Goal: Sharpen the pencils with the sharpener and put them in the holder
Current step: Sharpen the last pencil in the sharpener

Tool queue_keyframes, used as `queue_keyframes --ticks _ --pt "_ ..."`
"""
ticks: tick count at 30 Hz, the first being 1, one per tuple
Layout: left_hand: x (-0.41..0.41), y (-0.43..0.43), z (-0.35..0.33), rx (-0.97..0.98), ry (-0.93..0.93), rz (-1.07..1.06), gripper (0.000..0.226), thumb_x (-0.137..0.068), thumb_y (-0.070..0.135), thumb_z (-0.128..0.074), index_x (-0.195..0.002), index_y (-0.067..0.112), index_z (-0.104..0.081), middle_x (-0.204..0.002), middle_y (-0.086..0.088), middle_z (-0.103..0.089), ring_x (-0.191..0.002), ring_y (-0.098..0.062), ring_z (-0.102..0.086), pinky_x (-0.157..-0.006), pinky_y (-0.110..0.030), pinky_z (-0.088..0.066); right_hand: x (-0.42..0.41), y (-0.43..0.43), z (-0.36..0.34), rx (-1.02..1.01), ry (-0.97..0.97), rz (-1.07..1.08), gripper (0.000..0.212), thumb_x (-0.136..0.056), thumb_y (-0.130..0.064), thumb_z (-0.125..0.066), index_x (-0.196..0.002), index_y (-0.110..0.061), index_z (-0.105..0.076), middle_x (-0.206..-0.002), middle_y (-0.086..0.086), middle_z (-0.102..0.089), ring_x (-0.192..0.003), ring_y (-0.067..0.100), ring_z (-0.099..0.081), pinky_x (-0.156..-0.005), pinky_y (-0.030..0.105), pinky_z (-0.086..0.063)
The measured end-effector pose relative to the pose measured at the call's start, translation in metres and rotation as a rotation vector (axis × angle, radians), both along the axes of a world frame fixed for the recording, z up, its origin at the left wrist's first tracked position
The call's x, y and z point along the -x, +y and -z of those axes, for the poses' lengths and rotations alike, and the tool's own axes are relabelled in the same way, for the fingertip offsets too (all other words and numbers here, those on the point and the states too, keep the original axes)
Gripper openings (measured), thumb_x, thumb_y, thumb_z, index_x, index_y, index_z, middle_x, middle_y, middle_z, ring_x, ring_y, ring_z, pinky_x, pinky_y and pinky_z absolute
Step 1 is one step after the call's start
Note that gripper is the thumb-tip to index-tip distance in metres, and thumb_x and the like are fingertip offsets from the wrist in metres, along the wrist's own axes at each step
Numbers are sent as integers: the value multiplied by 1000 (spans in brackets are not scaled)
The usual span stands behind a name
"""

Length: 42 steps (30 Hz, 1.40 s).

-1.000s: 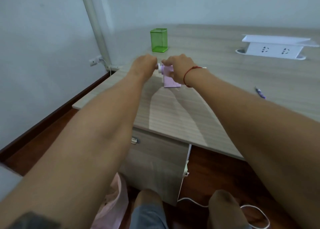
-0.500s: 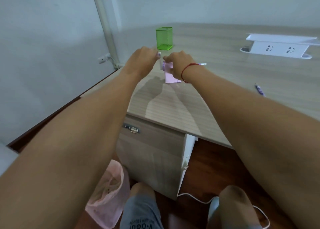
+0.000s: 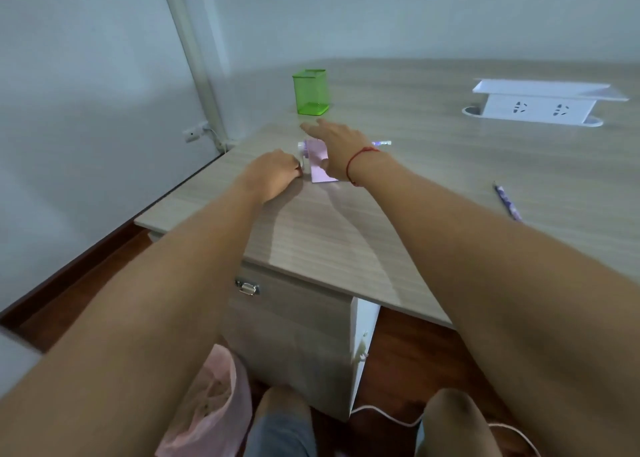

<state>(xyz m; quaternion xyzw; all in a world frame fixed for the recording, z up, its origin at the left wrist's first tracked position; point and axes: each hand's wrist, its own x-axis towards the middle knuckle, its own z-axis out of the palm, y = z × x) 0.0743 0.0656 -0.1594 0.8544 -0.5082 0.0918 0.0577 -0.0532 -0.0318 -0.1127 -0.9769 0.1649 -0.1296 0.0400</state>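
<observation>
Head view, the only one: pink crank sharpener (image 3: 320, 162) sits near the desk's (image 3: 433, 197) left edge, about midway back. Left hand (image 3: 273, 176) is curled, fingers pinching the white crank (image 3: 301, 157) on the sharpener's left side. Right hand (image 3: 337, 146) lies over the top with fingers stretched flat toward the back and thumb on the near face. It's not gripping; can't tell how hard it presses. Inserted pencil (image 3: 382, 143) sticks out of the sharpener's right side, only its tail end visible past the wrist. The step looks like cranking. To do it well: load the body down with the right palm so it doesn't skate on the laminate, keep the crank turns even, keep the pencil axial, and stop when resistance drops. Then pull it straight out and carry it to the green mesh holder (image 3: 310, 91), which stands further back along the same left edge; no pencils visible inside. Count: 2 pencils (one in the sharpener, the loose pencil (image 3: 507, 202) toward the right edge), 1 sharpener, 1 holder, 1 white socket box (image 3: 540, 105) at back right with 2 outlets showing, 1 pink bag (image 3: 211, 404) under the desk.
</observation>
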Motion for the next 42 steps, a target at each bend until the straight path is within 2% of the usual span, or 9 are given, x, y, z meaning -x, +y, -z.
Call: queue_keyframes --ticks 2,4,9,15,19,25,32,36,42 --pt "-3 2 3 14 -4 24 31 -98 24 -41 -111 9 -66 -115 -21 -65 -107 -37 -59 -92 -41 -46 3 -9 -1 -131 -27 -8 79 -89 -7 -55 -153 -27 -13 -161 11 -10 -140 31 -37 -109 37 -38" --pt "-5 2 2 16 16 7 31 -99 24 -42 -114 9 -65 -117 -20 -64 -108 -37 -58 -93 -40 -46 6 -19 -2 -170 -30 74 86 -84 1 -57 -154 -22 -12 -161 13 -12 -141 33 -36 -112 39 -37" --pt "1 1 -2 69 101 -1 27 -97 15 -39 -113 2 -57 -120 -23 -59 -110 -38 -56 -90 -40 -42 25 -19 6 -49 43 349 39 -95 -6 -44 -133 -10 -50 -136 15 -54 -124 35 -54 -98 38 -45" --pt "31 -8 -22 530 281 42 40 -98 22 -29 -129 3 -43 -130 -21 -52 -119 -32 -49 -96 -35 -35 26 -10 11 5 -36 308 36 -101 -12 -38 -133 -14 -55 -134 16 -55 -122 37 -55 -96 39 -46" --pt "51 -23 -15 591 355 92 37 -100 22 -30 -107 1 -59 -110 -19 -60 -103 -32 -55 -84 -30 -36 32 -4 4 68 -2 276 35 -100 -11 -39 -128 -9 -59 -130 19 -57 -119 38 -57 -94 38 -47" --pt "58 -25 -16 535 320 71 35 -101 20 -30 -113 7 -60 -115 -18 -57 -107 -31 -53 -92 -36 -42 45 -5 -4 153 62 311 31 -98 -4 -44 -125 -6 -60 -128 19 -59 -119 38 -58 -92 39 -49" --pt "69 -59 -24 458 410 45 31 -98 19 -34 -75 10 -53 -96 -27 -60 -93 -37 -56 -75 -37 -41 70 -20 -3 152 81 360 31 -99 -7 -44 -127 -5 -58 -131 19 -58 -121 37 -57 -95 38 -47" --pt "63 -69 -20 470 446 28 36 -96 21 -35 -87 -2 -62 -102 -27 -64 -95 -36 -58 -78 -37 -43 68 -26 -1 147 72 365 32 -99 -5 -42 -127 -2 -58 -131 20 -58 -122 38 -56 -97 40 -46" --pt "62 -70 -18 482 404 52 53 -89 33 -24 -98 0 -64 -107 -21 -66 -100 -34 -57 -85 -37 -42 62 -34 4 172 61 337 32 -98 -1 -41 -124 -2 -59 -127 21 -59 -118 40 -58 -93 41 -47"
